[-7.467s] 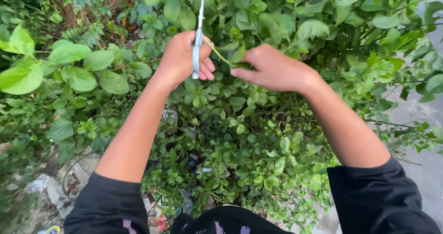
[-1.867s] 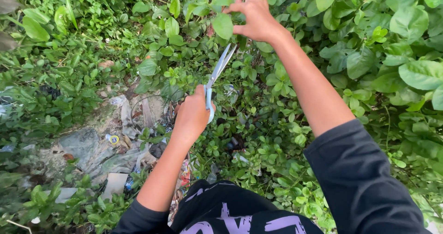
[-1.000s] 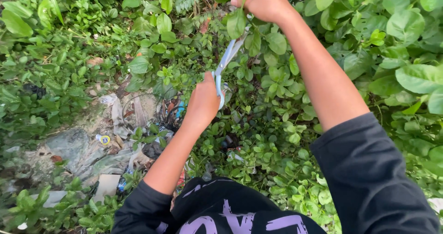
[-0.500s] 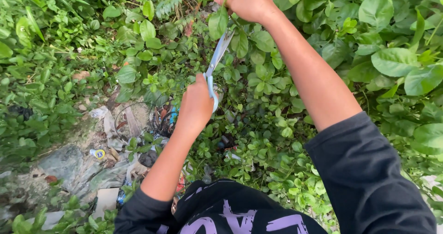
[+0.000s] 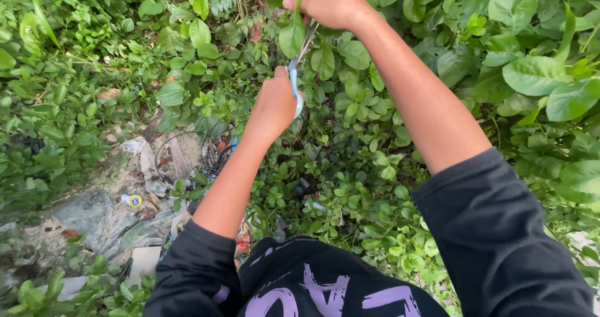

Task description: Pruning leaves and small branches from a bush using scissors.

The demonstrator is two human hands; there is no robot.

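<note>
Up top in the shrub my right hand pinches a leafy sprig, left hand wrapped round pale-blue scissors, blades touching it

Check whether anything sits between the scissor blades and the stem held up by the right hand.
Nothing solid does. The scissors in the left hand already reach up under the right hand; only a hanging leaf overlaps the blades, hiding where they meet the stem.
</note>
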